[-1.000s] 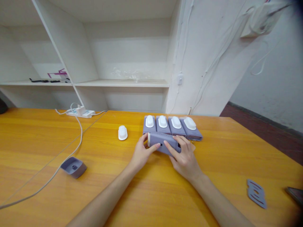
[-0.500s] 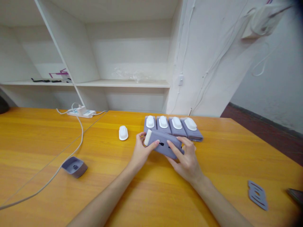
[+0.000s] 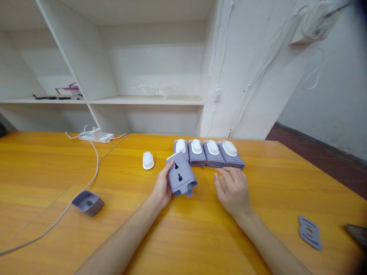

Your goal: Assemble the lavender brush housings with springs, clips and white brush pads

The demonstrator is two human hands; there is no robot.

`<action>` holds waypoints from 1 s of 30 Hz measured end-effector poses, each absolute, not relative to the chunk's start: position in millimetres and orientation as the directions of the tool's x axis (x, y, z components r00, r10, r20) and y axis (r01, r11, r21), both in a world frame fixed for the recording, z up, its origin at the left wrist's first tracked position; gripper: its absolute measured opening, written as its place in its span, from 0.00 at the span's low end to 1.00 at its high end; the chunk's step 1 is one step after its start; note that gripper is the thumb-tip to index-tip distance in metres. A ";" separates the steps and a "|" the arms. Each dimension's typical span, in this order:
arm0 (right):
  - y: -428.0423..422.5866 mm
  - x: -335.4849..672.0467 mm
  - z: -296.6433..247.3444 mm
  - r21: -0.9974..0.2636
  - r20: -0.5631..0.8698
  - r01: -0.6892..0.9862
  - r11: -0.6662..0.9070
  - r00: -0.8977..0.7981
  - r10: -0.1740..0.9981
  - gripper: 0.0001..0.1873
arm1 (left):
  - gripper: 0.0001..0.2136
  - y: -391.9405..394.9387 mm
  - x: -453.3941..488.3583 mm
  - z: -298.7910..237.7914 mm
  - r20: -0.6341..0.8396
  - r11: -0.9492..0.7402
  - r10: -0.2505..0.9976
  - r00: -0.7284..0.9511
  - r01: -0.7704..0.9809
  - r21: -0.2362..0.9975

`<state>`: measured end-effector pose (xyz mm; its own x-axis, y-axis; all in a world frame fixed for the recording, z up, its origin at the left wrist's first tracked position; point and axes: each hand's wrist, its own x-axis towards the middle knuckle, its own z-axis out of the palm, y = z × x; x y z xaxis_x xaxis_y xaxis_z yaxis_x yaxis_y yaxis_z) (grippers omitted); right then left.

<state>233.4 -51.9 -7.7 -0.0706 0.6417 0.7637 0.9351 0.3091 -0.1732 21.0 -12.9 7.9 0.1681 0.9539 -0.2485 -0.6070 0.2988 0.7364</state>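
My left hand (image 3: 164, 187) grips a grey-purple plastic housing (image 3: 183, 173), tilted, its hollow open end towards me. Two black keyhole slots mark its face, and a white edge shows at its far end. My right hand (image 3: 233, 189) has its fingers curled together at the right end of a thin metal coil spring (image 3: 208, 167). The spring is in front of a row of several similar grey-purple housings (image 3: 197, 159), each with a white ribbed cap (image 3: 213, 148) on it. Another white cap (image 3: 148, 160) stands alone, left of my left hand.
A hollow grey-purple cup-like part (image 3: 88, 203) sits at the left, beside a white cable (image 3: 96, 164). A flat slotted plate (image 3: 309, 232) and a dark flat object (image 3: 357, 233) lie at the right. A power strip (image 3: 97, 136) stands at the back, below white shelves (image 3: 146, 102).
My right hand has let go of the housing and moved right, to the spring. My left hand has turned the housing so that its open end faces me.
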 end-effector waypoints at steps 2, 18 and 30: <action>-51.4 234.6 -7.9 -0.173 0.741 0.975 0.142 0.034 0.671 0.12 | 0.18 -12.0 17.3 10.1 -0.288 0.322 0.945 0.154 -0.593 0.738; -54.7 224.7 -12.1 -0.588 0.641 0.723 0.362 0.143 0.754 0.04 | 0.24 -19.2 11.8 3.6 0.752 -0.655 0.657 0.057 0.537 0.531; -53.7 215.4 0.4 -0.750 -0.212 -0.660 0.031 0.285 0.935 0.12 | 0.17 -20.5 18.1 -4.0 0.705 -0.762 0.369 0.606 0.631 -0.144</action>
<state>215.4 -53.7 0.4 0.2846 0.9349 -0.2121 -0.6603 0.0309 -0.7503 18.1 -20.5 -4.0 0.6063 0.3687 0.7046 0.6312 -0.7621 -0.1443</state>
